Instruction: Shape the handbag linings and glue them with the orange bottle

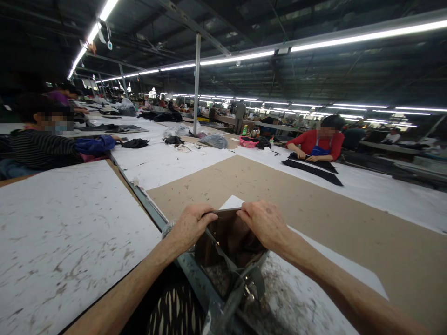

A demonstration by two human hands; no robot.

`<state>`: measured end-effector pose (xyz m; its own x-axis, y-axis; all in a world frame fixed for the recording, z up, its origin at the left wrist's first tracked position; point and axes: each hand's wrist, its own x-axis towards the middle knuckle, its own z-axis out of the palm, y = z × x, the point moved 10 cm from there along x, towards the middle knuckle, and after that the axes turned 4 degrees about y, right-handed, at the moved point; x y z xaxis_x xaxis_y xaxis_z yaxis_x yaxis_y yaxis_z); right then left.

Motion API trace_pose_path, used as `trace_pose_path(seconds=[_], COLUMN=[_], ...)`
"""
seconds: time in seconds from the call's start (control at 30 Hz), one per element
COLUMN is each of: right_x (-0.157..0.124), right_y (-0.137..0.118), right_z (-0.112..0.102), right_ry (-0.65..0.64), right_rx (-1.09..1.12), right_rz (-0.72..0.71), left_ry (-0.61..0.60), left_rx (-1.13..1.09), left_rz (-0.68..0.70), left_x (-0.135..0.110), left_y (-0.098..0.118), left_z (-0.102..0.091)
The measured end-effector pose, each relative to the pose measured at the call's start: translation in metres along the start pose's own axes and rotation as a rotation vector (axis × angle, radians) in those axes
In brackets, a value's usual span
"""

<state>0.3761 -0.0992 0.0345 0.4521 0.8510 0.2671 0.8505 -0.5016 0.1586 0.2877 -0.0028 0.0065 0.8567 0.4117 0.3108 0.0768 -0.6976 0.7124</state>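
A dark bag point(232, 235) with a brownish lining and grey-green straps stands open before me at the table's near edge. My left hand point(195, 222) pinches the left end of its far rim between thumb and fingers. Farther right on that same rim, my right hand point(262, 221) grips with its thumb toward the inside. A strap with metal fittings point(248, 287) hangs across the near side of the bag. The bag's base and outer far side are hidden from me.
Brown board point(314, 209) and stained white paper point(70, 232) cover the tables. A grey-green table edge point(153, 211) runs between them. At right a co-worker in red point(319, 142) handles black pieces point(312, 171). Another person in stripes point(38, 146) sits left, by blue cloth point(95, 144).
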Motion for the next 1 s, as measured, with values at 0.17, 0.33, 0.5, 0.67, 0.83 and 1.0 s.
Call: trace_pose_path(seconds=[0.17, 0.33, 0.5, 0.67, 0.83, 1.0], right_x=[0.002, 0.008, 0.012, 0.001, -0.017, -0.024], right_y=[0.003, 0.004, 0.004, 0.003, 0.027, 0.067], right_z=[0.002, 0.000, -0.002, -0.006, -0.025, 0.027], right_ry=[-0.021, -0.035, -0.040, -0.010, 0.197, -0.176], right_rx=[0.036, 0.039, 0.053, 0.150, 0.253, 0.516], right_rz=[0.045, 0.111, 0.143, 0.059, 0.084, 0.300], left_ry=[-0.007, -0.111, -0.215, -0.213, -0.228, -0.301], left_rx=[0.102, 0.466, 0.561, 0.399, 0.367, 0.341], left_rz=[0.001, -0.055, 0.032, 0.118, 0.091, 0.003], left_x=[0.000, 0.011, 0.039, 0.052, 0.048, 0.047], left_y=[0.008, 0.022, 0.043, 0.036, 0.027, 0.032], left_z=[-0.001, 0.005, 0.035, 0.055, 0.051, 0.045])
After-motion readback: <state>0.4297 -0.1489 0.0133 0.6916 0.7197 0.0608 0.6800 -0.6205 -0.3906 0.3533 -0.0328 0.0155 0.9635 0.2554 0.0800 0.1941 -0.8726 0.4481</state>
